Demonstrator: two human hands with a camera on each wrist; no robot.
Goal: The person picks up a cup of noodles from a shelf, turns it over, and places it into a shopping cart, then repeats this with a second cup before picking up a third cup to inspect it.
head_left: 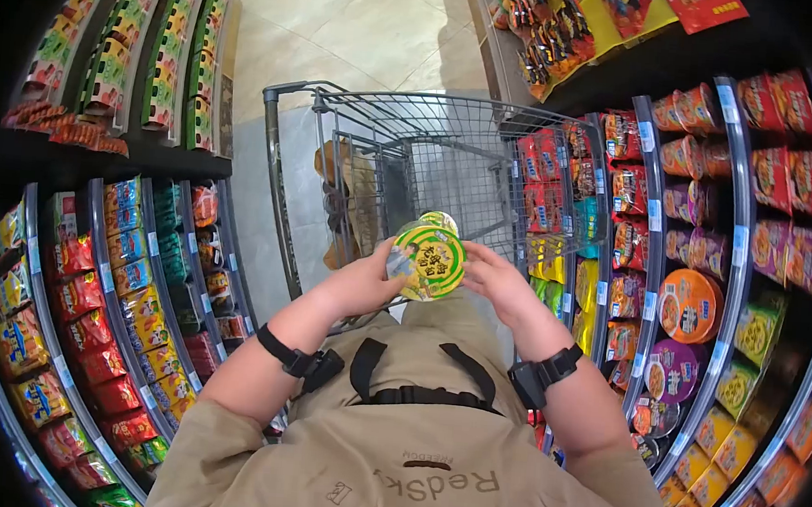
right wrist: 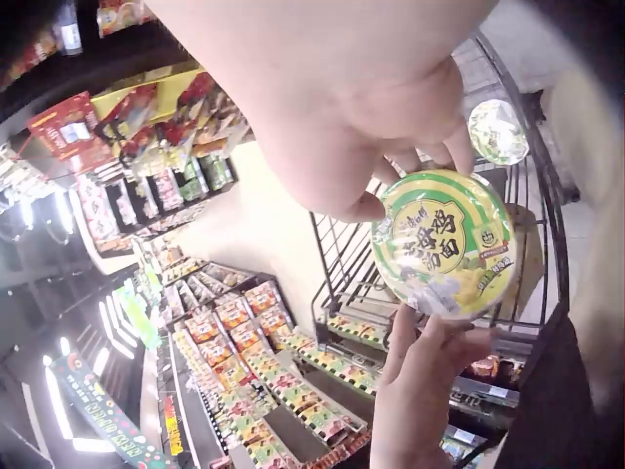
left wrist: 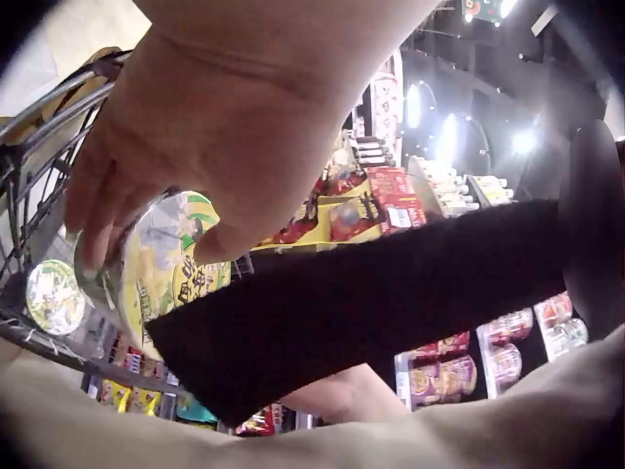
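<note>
Head view, centre of the frame: my left hand point(head_left: 358, 286) and right hand point(head_left: 498, 281) grip the noodle bowl point(head_left: 428, 263) by its rim above the cart point(head_left: 413, 150), lid tilted up for reading.

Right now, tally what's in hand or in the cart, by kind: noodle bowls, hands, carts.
Green-lidded noodle bowls: 2, one held, one lying in the cart
Hands: 2, left hand and right hand, both gripping the held bowl
Shopping cart: 1
Total: 5
</note>
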